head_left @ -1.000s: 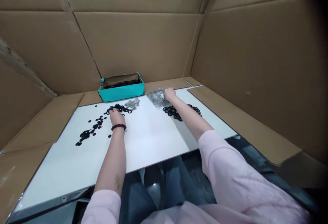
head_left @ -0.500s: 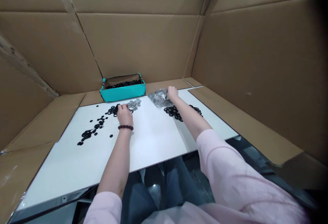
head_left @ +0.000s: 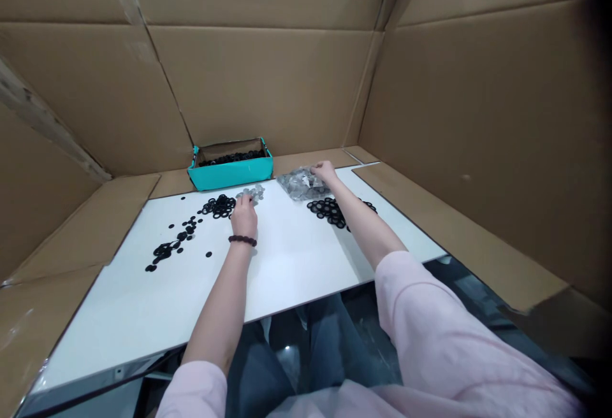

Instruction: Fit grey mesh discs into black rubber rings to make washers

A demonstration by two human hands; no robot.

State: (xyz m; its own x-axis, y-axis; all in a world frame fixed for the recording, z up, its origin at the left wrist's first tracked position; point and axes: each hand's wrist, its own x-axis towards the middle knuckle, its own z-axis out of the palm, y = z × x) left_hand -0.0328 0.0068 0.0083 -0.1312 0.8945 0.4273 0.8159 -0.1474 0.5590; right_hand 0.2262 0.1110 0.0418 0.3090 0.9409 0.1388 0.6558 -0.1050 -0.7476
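My left hand (head_left: 244, 216), with a dark beaded band on its wrist, is over the near edge of a small pile of clear grey discs (head_left: 258, 192). Its fingers are bent and drawn together; whatever they pinch is hidden. Just left of it lies a cluster of black rings (head_left: 218, 206). At the back of the board, my right hand (head_left: 326, 173) has its fingers closed at the upper right edge of a clear plastic bag (head_left: 300, 185) filled with greyish pieces. Below that forearm, more black rings (head_left: 329, 211) lie heaped, partly covered by it.
A turquoise box (head_left: 232, 174) full of black pieces stands behind the white board (head_left: 287, 259). Loose black discs (head_left: 165, 250) trail across its left side. Tall cardboard walls (head_left: 268, 86) enclose the back and sides.
My left hand has shifted right, from the black rings to the clear grey discs. My right hand has moved slightly right at the bag, its fingers now reaching further left.
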